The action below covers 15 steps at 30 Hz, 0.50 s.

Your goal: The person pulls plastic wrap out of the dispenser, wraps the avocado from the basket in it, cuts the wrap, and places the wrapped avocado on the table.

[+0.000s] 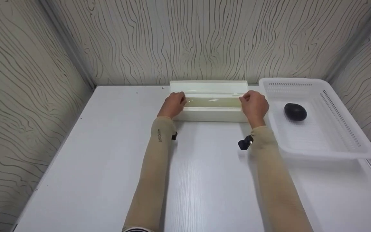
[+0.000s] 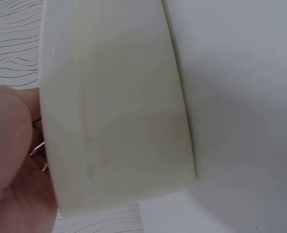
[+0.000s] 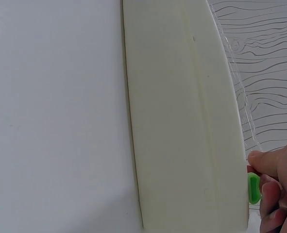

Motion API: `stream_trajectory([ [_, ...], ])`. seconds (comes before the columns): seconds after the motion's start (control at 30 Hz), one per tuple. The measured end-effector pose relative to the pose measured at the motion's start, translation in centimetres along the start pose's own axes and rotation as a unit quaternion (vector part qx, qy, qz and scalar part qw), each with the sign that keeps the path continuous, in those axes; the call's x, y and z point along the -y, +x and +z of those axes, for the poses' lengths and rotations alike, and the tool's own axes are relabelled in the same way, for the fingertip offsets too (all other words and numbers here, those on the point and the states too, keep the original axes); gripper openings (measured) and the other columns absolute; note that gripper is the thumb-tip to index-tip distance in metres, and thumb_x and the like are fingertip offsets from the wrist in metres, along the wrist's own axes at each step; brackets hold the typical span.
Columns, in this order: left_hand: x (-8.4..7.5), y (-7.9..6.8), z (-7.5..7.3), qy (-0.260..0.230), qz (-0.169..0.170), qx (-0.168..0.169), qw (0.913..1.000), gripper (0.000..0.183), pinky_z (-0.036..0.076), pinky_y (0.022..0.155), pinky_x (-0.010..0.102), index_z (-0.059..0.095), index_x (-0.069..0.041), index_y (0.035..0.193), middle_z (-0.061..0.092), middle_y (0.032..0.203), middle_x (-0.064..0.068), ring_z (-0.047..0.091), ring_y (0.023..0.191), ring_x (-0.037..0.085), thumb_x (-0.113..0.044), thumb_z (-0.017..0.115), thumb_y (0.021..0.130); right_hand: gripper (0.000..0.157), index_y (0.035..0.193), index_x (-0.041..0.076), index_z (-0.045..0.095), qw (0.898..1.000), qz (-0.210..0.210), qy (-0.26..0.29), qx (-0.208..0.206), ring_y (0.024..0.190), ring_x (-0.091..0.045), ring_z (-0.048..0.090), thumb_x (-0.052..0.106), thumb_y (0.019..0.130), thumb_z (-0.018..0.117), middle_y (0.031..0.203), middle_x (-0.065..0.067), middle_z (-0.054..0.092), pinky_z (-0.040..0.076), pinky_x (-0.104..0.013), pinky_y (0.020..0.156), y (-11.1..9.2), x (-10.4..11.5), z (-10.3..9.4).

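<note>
My curled left hand [image 1: 172, 104] and right hand [image 1: 255, 104] pinch clear film [image 1: 213, 101] at the white box [image 1: 211, 116] on the desk [image 1: 211, 174]. The lid [image 1: 208, 86] is up and some film is out, but none looks torn off yet.

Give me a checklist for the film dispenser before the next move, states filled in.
1. Dispenser lid raised: ok, open at the back.
2. Film roll inside the dispenser: ok, lying lengthwise.
3. Right hand on the film: ok, thumb and fingers pinch its edge.
4. Left hand on the film: cannot tell, fingertips are hidden.
5. Black egg-shaped object out of the way: ok, inside the white basket on the right.
</note>
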<state>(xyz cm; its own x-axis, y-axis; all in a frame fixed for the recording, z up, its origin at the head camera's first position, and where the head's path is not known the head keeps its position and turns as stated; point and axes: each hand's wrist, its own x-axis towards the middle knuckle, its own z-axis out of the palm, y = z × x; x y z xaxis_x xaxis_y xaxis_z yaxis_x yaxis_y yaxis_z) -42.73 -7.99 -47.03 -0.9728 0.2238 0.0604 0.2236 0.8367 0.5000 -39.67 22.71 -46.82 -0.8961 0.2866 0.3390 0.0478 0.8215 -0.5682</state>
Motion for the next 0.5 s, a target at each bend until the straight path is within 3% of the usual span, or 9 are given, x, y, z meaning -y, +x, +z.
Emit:
stream_trajectory([
  [0.27, 0.13, -0.07, -0.1, 0.022, 0.008, 0.008, 0.9997, 0.018, 0.05, 0.087, 0.037, 0.062, -0.011, 0.112, 0.06, 0.101, 0.003, 0.05, 0.095, 0.017, -0.027, 0.054, 0.109, 0.019, 0.098, 0.002, 0.076, 1.0, -0.001, -0.002, -0.005, 0.085, -0.034, 0.07, 0.02, 0.099, 0.07, 0.093, -0.017, 0.076, 0.052, -0.05, 0.077, -0.06, -0.03, 0.12],
  [0.5, 0.56, -0.38, -0.35, 0.008, 0.03, 0.013, 0.9994, 0.017, 0.048, 0.079, 0.035, 0.059, -0.014, 0.107, 0.059, 0.095, 0.001, 0.051, 0.089, 0.017, -0.03, 0.057, 0.108, 0.019, 0.096, 0.002, 0.076, 1.0, -0.001, 0.001, -0.003, 0.082, -0.034, 0.07, 0.021, 0.098, 0.071, 0.091, -0.017, 0.076, 0.052, -0.05, 0.074, 0.0, -0.13, 0.03],
])
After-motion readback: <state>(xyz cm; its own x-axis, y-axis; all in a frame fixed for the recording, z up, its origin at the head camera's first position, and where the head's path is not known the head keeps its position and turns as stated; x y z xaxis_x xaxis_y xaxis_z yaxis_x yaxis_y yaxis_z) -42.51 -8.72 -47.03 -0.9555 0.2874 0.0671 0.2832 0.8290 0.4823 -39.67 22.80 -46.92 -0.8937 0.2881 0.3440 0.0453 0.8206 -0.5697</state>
